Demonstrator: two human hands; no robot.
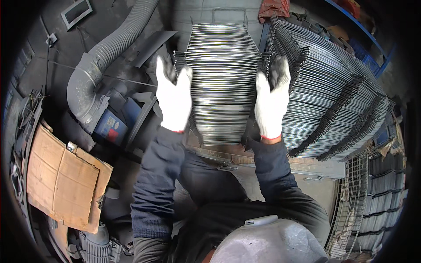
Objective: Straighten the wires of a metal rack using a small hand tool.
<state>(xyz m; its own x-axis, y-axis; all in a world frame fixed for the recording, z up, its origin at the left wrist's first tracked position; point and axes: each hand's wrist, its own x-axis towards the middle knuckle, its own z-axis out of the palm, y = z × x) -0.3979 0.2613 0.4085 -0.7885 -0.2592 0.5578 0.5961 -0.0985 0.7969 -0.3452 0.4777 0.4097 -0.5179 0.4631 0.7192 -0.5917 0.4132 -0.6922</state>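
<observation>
A tall stack of flat metal wire racks (222,83) stands in front of me. My left hand (174,95), in a white work glove, presses flat against the stack's left side. On the stack's right side lies my right hand (272,98), also gloved, fingers stretched upward. Both hands clasp the stack between them. Dark blue sleeves cover my forearms.
A second, larger pile of wire racks (333,101) leans to the right of the first. A grey ribbed duct hose (105,52) runs down the left. Flattened cardboard (61,179) lies at lower left. More wire grids (377,197) stand at lower right.
</observation>
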